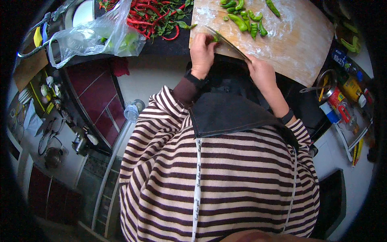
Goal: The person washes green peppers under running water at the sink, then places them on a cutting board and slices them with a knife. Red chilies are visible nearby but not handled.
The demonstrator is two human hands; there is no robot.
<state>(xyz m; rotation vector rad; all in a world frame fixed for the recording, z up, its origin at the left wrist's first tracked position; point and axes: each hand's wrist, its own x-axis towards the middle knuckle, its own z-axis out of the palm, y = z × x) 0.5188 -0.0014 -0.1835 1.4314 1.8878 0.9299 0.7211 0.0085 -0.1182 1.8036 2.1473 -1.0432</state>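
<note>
My right hand (261,71) grips the handle of a kitchen knife (229,42), whose blade slants up and left over the near left part of a floured wooden board (290,45). At the blade's left side, my left hand (203,51) has its fingers bent around a small green pepper piece (216,38), mostly hidden by fingers and blade. Farther back on the board lie several green peppers (239,22), some of them short pieces. One longer green pepper (272,8) lies apart, near the board's far edge.
Left of the board, red chili peppers (148,15) with green leaves lie on the dark counter (172,47). A clear plastic bag (90,39) holds something green. On the right stand a metal pot (327,81) with utensils, a yellow bottle (352,89) and other containers.
</note>
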